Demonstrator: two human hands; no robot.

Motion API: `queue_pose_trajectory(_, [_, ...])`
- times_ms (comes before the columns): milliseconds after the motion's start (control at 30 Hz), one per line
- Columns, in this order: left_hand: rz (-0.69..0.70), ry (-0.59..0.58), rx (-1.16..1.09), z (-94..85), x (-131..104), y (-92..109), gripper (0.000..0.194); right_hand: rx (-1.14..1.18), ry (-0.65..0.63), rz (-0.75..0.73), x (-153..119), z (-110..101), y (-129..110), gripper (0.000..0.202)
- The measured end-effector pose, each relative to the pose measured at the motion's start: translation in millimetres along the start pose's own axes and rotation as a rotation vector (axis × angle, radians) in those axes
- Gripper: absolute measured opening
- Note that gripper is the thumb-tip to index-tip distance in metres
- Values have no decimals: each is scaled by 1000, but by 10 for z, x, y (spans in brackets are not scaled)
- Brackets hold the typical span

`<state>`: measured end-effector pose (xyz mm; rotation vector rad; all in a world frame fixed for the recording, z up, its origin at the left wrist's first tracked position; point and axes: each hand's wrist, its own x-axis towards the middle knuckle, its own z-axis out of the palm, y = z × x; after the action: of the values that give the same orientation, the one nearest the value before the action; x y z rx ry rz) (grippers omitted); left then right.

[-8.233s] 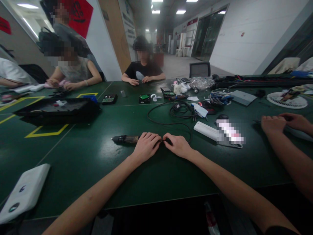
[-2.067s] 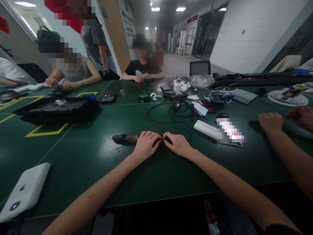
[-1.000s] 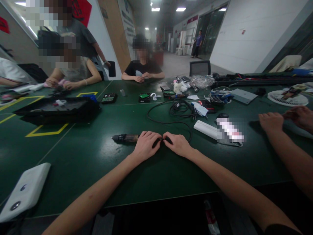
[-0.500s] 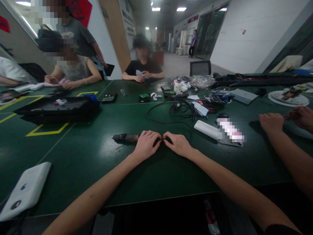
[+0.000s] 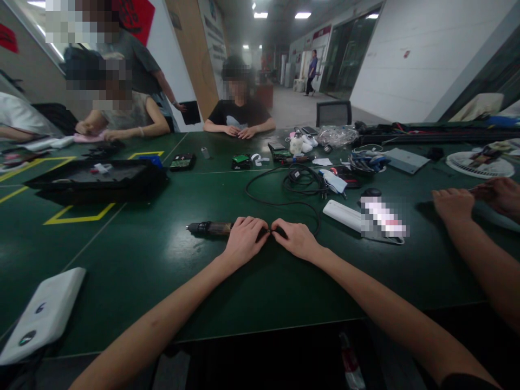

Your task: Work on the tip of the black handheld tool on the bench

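Right now, both your hands meet on the dark green, shiny desk [image 5: 211, 303], near the middle. Your left hand [image 5: 246, 238] curls over the back end of the black and brown, tube-shaped electric screwdriver [image 5: 209, 229]. Its grip is wrapped around that end, and the tool lies flat with its thin silver tip pointing to your left.

Your right hand [image 5: 298, 238] comes in from the other side. Its grip is a pinch — finger and thumb hold the end of the long, thin black cord [image 5: 319, 214] right by the back of the screwdriver. The fingertips of your two hands almost touch, and the small bit between them is too tiny to see well. The cord loops out behind your right hand and goes to a messy coil farther up the desk.

A long, flat white plastic bar [image 5: 343, 216] lies to the right of the cord. To your left, farther off, sits a wide, shallow black plastic tray [image 5: 101, 196]. A smooth white box with the number 6 [image 5: 44, 314] is close to you, near the left edge. Another person's hand [image 5: 453, 208] is over on the far right — well apart from yours.
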<state>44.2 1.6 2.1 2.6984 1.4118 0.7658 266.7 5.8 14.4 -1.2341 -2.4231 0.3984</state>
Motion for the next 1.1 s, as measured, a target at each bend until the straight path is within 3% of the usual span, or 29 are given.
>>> queue_pose_trajectory(567, [46, -12, -12, -18, -8, -6, 17, -19, 20, 3, 4, 32, 14, 14])
queue_pose_trajectory(1100, [4, -10, 2, -19, 3, 16, 13, -23, 6, 6, 3, 15, 6, 13])
